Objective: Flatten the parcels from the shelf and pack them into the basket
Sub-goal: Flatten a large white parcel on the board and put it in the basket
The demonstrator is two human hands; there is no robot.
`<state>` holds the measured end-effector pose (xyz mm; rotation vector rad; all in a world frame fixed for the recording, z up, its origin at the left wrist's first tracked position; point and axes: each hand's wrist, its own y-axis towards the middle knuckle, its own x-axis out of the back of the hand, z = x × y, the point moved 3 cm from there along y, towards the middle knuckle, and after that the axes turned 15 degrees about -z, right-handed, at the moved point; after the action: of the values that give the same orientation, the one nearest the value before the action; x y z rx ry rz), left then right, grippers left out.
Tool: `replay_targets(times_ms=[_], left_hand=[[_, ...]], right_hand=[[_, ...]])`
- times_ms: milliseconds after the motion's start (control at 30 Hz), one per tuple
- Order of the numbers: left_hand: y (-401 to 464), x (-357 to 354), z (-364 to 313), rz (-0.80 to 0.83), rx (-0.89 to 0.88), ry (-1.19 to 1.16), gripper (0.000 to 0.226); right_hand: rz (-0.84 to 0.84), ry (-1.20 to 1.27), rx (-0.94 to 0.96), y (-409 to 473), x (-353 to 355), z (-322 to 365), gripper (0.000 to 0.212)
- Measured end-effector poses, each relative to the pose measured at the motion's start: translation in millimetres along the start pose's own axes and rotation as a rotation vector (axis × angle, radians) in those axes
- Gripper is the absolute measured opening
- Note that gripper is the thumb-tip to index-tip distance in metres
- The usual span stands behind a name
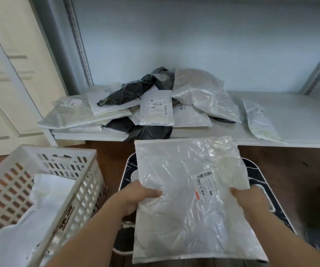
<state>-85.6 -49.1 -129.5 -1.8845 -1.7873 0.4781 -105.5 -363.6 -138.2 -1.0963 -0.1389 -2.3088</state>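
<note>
We hold the white parcel by its edges, left hand and right hand fingers pinching it, between the basket and shelf.

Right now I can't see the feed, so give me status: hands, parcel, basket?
Left hand and right hand grip large white plastic parcel by its sides. White slatted plastic basket to the left, already holding white parcels. Path unobstructed.
</note>
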Motion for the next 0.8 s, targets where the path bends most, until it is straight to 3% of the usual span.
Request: replay_targets(times_ms=[133,267,333,433,567,700,800], left_hand=[[-20,26,-35,-0.025,-0.153,-0.166,0.036],[-40,99,-63,-0.381,-0.421,-0.172,0.027],[-49,149,-67,-0.583,-0.474,-0.224,0.026],[-61,224,-54,-0.793,-0.446,-0.424,0.022],[-69,303,-10,-0.940,-0.377,-0.648,0.025],[-57,353,52,-1.027,-0.204,-0.811,0.030],[-38,373,95,-1.090,-0.078,-0.900,0.029]], right_hand=[[-0.087,0.220,0.156,-21,19,54,0.045],[-0.008,0.386,0.403,-74,17,137,0.037],[0.070,0.416,0.545,-108,4,177,0.034],[0.217,0.399,0.769,-169,-22,227,0.037],[0.308,0.295,1.078,-237,-73,266,0.052],[0.283,0.195,1.185,-294,-136,277,0.068],[0.359,0.043,1.302,-328,-187,272,0.071]])
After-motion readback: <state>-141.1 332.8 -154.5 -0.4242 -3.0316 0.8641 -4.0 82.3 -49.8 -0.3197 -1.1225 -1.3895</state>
